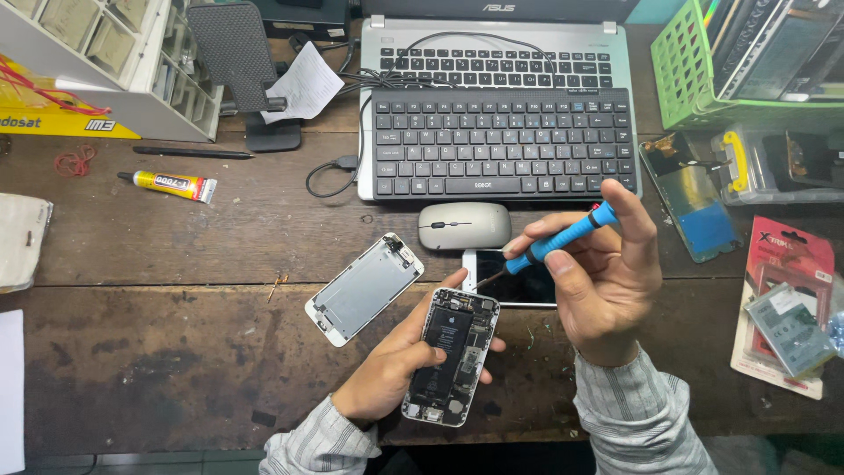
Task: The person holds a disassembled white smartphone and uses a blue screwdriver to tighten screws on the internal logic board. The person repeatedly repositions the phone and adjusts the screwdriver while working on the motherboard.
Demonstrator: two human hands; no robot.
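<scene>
While the left hand (pixel 387 369) is gripping the opened phone (pixel 451 354) by its edges above the table (pixel 176 352), the right hand (pixel 598 273) is pinching a blue screwdriver (pixel 554 242) over its light, probably fragile, exposed insides.

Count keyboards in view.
2: a black external keyboard resting on the laptop's palm rest, and the laptop's own keyboard just behind it, partly crossed by cables. None seem hidden.

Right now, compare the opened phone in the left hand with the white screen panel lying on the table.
The opened phone is gripped in the left hand, while the white screen panel lies alone on the wooden table. The opened phone shows a dark battery and parts; the panel shows a bare silvery back. Both are slim rounded rectangles.
</scene>
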